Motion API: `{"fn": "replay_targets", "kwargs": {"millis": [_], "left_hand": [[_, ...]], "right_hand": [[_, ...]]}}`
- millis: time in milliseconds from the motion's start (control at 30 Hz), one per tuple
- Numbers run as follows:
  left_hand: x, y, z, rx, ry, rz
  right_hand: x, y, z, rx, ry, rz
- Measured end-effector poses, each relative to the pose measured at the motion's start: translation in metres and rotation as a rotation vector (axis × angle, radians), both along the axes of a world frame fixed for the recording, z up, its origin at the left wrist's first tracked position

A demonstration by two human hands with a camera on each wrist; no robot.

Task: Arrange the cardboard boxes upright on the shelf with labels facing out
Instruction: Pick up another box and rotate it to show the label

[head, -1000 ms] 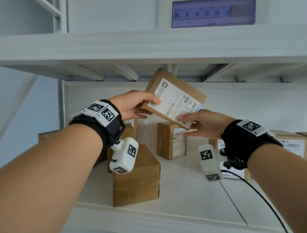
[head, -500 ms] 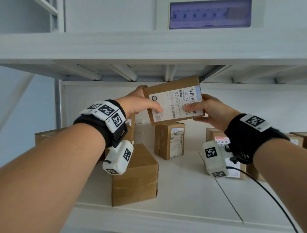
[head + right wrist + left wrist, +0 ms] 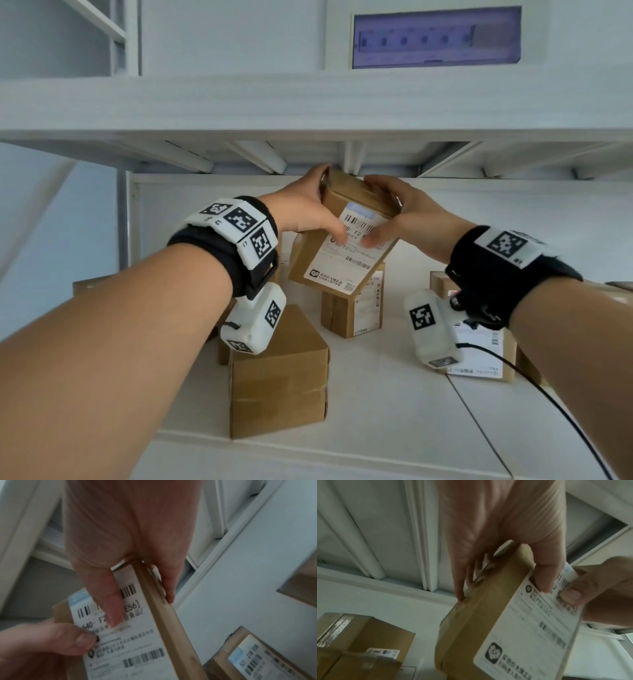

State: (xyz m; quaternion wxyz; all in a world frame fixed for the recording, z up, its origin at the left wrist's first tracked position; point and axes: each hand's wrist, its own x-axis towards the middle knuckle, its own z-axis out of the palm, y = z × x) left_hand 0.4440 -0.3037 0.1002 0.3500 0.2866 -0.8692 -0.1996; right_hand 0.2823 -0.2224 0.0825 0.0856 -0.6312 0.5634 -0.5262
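Note:
Both hands hold a flat cardboard box [image 3: 346,253] in the air above the shelf [image 3: 394,387], nearly upright and tilted, its white label toward me. My left hand [image 3: 308,212] grips its upper left corner, thumb on the label and fingers behind. My right hand [image 3: 400,216] grips the upper right corner the same way. In the left wrist view the held box [image 3: 488,622] shows its brown side and label; the right wrist view shows the same box [image 3: 137,635] with both thumbs on the label. An upright labelled box [image 3: 352,311] stands behind and below it.
A brown box [image 3: 277,373] with no label showing stands near the front edge. More boxes stand at the left [image 3: 85,287] and a labelled one at the right [image 3: 483,353]. The upper shelf's underside [image 3: 308,154] is close above the hands. A black cable [image 3: 534,387] trails from my right wrist.
The box has been turned from lying sideways with its label level to nearly upright, long side vertical. Both hands shifted to its top corners and rose toward the upper shelf.

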Motion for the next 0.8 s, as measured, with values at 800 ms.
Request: {"fn": "replay_targets", "kwargs": {"millis": [800], "left_hand": [[0.034, -0.052, 0.010, 0.259, 0.236, 0.075]], "right_hand": [[-0.025, -0.123, -0.053, 0.601, 0.704, -0.469]]}}
